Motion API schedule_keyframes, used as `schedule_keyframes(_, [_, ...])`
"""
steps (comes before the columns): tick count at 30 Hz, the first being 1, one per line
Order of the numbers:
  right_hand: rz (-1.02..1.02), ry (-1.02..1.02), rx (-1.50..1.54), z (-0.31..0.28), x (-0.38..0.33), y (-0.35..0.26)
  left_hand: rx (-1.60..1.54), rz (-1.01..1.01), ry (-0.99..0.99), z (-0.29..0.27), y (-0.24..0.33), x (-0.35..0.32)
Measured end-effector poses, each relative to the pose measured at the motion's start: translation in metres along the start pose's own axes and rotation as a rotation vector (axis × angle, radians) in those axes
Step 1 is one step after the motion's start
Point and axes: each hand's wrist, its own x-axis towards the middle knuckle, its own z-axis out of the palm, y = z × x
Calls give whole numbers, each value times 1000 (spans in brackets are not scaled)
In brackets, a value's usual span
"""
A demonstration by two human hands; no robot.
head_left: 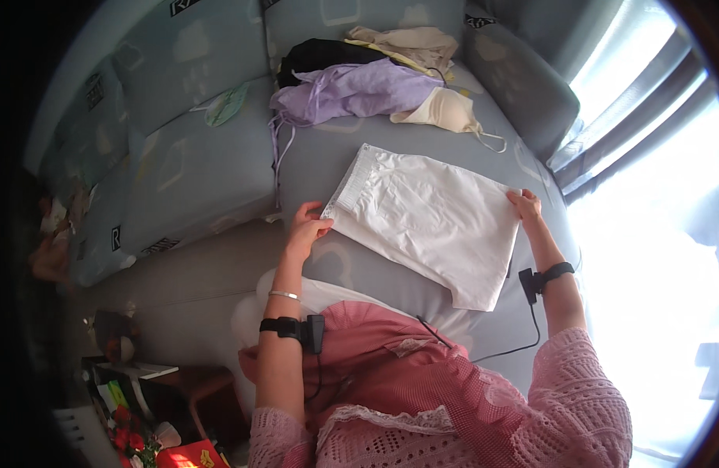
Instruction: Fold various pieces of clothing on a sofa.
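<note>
White shorts (430,218) with an elastic waistband lie folded in half and fairly flat on the grey sofa seat (313,156). The waistband points left, the leg opening right. My left hand (303,232) pinches the near corner of the waistband between thumb and fingers. At the far corner of the leg hem, my right hand (525,204) has its fingers closed on the fabric. Some creases run across the middle of the cloth. Both forearms carry a strap with a black device, and a thin cable hangs from each.
Behind the shorts lie a lilac garment (359,92), a cream bra (440,109), a black garment (328,58) and a beige one (414,45). A green hand fan (228,105) rests on the left seat. Sheer curtains (648,109) hang at right. Red flowers (125,433) stand lower left.
</note>
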Motion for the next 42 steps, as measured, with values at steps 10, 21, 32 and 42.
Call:
schedule_keyframes(10, [-1157, 29, -982, 130, -59, -13, 67, -47, -7, 10, 7, -7])
schedule_keyframes(21, [-1048, -106, -805, 237, -110, -43, 229, -24, -53, 18, 13, -5])
schedule_keyframes(32, [-949, -176, -721, 247, -140, -50, 255, -17, 4, 24, 10, 0])
schedule_keyframes(42, [-725, -78, -1004, 47, -207, 55, 357, 32, 23, 36, 14, -8])
